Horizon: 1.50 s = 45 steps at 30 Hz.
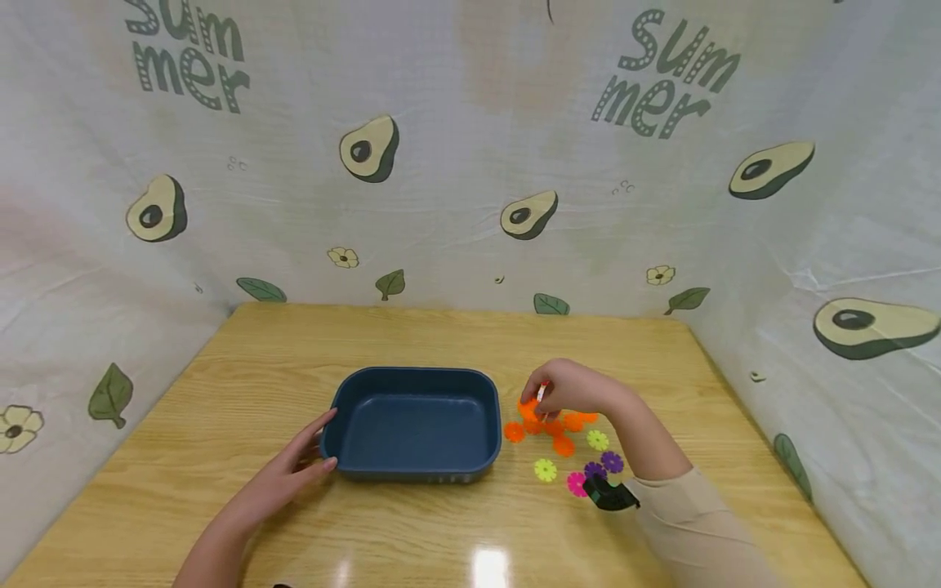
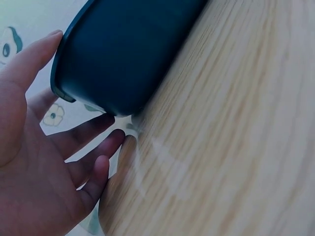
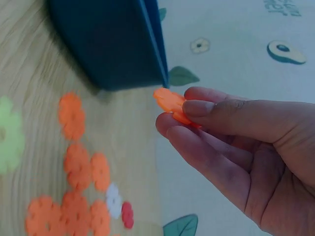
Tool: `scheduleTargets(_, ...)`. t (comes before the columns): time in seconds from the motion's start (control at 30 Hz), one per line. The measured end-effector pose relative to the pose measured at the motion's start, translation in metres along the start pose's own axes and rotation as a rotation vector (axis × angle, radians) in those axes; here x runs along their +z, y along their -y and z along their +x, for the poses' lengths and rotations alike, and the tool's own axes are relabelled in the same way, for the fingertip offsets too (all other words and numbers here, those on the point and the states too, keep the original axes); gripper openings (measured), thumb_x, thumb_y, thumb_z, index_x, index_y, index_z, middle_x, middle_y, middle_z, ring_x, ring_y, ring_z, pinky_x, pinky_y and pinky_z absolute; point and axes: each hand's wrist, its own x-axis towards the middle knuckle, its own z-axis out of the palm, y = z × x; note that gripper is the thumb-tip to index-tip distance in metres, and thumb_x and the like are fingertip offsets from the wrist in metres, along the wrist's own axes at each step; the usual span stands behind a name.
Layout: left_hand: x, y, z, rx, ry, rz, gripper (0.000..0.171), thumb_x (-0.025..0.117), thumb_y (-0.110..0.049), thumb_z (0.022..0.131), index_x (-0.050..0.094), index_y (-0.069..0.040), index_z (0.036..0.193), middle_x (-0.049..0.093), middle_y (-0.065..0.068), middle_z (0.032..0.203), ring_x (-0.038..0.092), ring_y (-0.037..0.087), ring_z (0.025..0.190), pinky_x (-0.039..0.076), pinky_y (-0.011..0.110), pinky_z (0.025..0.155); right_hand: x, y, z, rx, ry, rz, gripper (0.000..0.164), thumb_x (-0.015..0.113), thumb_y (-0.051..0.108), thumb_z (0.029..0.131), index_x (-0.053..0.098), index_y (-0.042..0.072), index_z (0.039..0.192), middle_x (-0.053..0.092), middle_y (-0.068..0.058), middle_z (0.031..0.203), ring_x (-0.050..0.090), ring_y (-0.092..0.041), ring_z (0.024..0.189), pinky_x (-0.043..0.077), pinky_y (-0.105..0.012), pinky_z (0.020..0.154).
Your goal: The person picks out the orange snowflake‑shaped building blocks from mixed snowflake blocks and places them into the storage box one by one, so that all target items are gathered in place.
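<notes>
My left hand [image 1: 283, 476] is at the left end of a dark blue rectangular tub [image 1: 412, 474], its thumb and a fingertip touching the rim. In the left wrist view, the other fingers hang loosely curved beside the tub's lower wall. To the right of the tub, my right hand [image 1: 575, 386] pinches an orange flower-shaped plastic disc [image 3: 169, 100] between thumb and fingers, raised above the table. Beneath it lie several more orange discs [image 1: 564, 445], some overlapping. A white disc [image 3: 113, 200] and a red disc [image 3: 127, 215] show beside the orange ones in the right wrist view.
Nearer me on the wooden table [image 1: 382, 531] lie yellow-green discs [image 1: 546, 470], purple discs [image 1: 613, 462] and a pink disc [image 1: 577, 483]. A black wrist device [image 1: 608, 493] partly overlaps them. A printed cloth [image 1: 441, 220] stands around the table's back and sides.
</notes>
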Motion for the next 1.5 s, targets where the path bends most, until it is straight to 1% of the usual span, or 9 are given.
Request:
scheduleTargets(0.1, 0.001, 0.0, 0.001, -0.002, 0.0, -0.008, 0.067, 0.059, -0.017, 0.099, 0.023, -0.019, 0.156, 0.03, 0.028, 0.149, 0.043, 0.045, 0.125, 0.044, 0.026, 0.089, 0.0, 0.008, 0.007, -0.003, 0.009, 0.032, 0.019, 0.065, -0.009, 0.086, 0.072, 0.002, 0.1, 0.068, -0.007, 0.095, 0.068, -0.031, 0.074, 0.056, -0.043, 0.07)
scheduleTargets(0.2, 0.001, 0.0, 0.001, 0.008, -0.004, -0.005, 0.068, 0.06, -0.017, 0.098, 0.024, -0.018, 0.156, 0.031, 0.028, 0.149, 0.045, 0.043, 0.124, 0.044, 0.026, 0.089, 0.001, 0.016, 0.014, -0.021, 0.002, 0.018, 0.02, 0.067, -0.008, 0.086, 0.072, 0.004, 0.101, 0.068, -0.006, 0.097, 0.068, -0.027, 0.075, 0.055, -0.044, 0.072)
scheduleTargets(0.33, 0.001, 0.0, 0.001, 0.022, -0.015, -0.023, 0.069, 0.062, -0.014, 0.096, 0.025, -0.012, 0.155, 0.036, 0.031, 0.145, 0.049, 0.042, 0.119, 0.045, 0.025, 0.089, 0.005, 0.027, 0.026, -0.055, 0.017, -0.036, 0.022, 0.071, -0.003, 0.085, 0.073, 0.01, 0.103, 0.068, 0.0, 0.1, 0.067, -0.017, 0.078, 0.054, -0.037, 0.072)
scheduleTargets(0.43, 0.001, -0.001, 0.0, 0.021, -0.015, -0.052, 0.069, 0.063, -0.012, 0.096, 0.026, -0.01, 0.154, 0.036, 0.033, 0.143, 0.051, 0.043, 0.118, 0.046, 0.024, 0.087, 0.008, 0.034, 0.035, -0.08, 0.038, -0.046, 0.023, 0.073, -0.002, 0.084, 0.073, 0.011, 0.103, 0.068, 0.002, 0.1, 0.066, -0.015, 0.08, 0.053, -0.033, 0.071)
scheduleTargets(0.6, 0.002, -0.002, 0.001, 0.024, -0.017, -0.064, 0.068, 0.062, -0.013, 0.097, 0.026, -0.011, 0.154, 0.031, 0.033, 0.146, 0.051, 0.044, 0.119, 0.046, 0.024, 0.087, 0.014, 0.046, 0.052, -0.1, 0.071, -0.025, 0.024, 0.072, -0.004, 0.085, 0.073, 0.009, 0.105, 0.068, -0.001, 0.103, 0.067, -0.015, 0.08, 0.054, -0.033, 0.073)
scheduleTargets(0.83, 0.003, -0.003, 0.002, 0.002, 0.002, -0.073, 0.068, 0.059, -0.016, 0.099, 0.022, -0.012, 0.156, 0.022, 0.031, 0.152, 0.046, 0.046, 0.124, 0.044, 0.022, 0.089, 0.023, 0.064, 0.079, -0.15, 0.12, -0.053, 0.029, 0.069, -0.01, 0.083, 0.072, 0.006, 0.107, 0.067, -0.002, 0.105, 0.066, -0.014, 0.081, 0.054, -0.041, 0.077)
scheduleTargets(1.07, 0.002, 0.0, 0.003, -0.041, 0.027, -0.086, 0.068, 0.058, -0.018, 0.1, 0.02, -0.018, 0.157, 0.016, 0.03, 0.154, 0.04, 0.047, 0.128, 0.043, 0.022, 0.089, 0.029, 0.078, 0.101, -0.183, 0.182, -0.046, 0.028, 0.067, -0.014, 0.082, 0.073, 0.007, 0.099, 0.068, 0.0, 0.098, 0.066, -0.018, 0.084, 0.055, -0.038, 0.075)
scheduleTargets(1.27, 0.002, 0.002, 0.004, -0.062, 0.024, -0.092, 0.069, 0.059, -0.02, 0.099, 0.02, -0.019, 0.157, 0.016, 0.029, 0.155, 0.04, 0.047, 0.129, 0.043, 0.022, 0.089, 0.033, 0.087, 0.12, -0.208, 0.222, -0.035, 0.027, 0.065, -0.015, 0.083, 0.073, 0.006, 0.098, 0.069, -0.002, 0.094, 0.067, -0.019, 0.079, 0.054, -0.042, 0.076)
scheduleTargets(1.5, 0.003, 0.002, 0.002, -0.055, 0.011, -0.088, 0.069, 0.06, -0.02, 0.099, 0.022, -0.02, 0.156, 0.017, 0.029, 0.155, 0.039, 0.047, 0.129, 0.044, 0.023, 0.089, 0.041, 0.094, 0.14, -0.236, 0.247, -0.039, 0.028, 0.066, -0.015, 0.082, 0.073, 0.006, 0.099, 0.068, -0.004, 0.088, 0.067, -0.019, 0.075, 0.055, -0.036, 0.072)
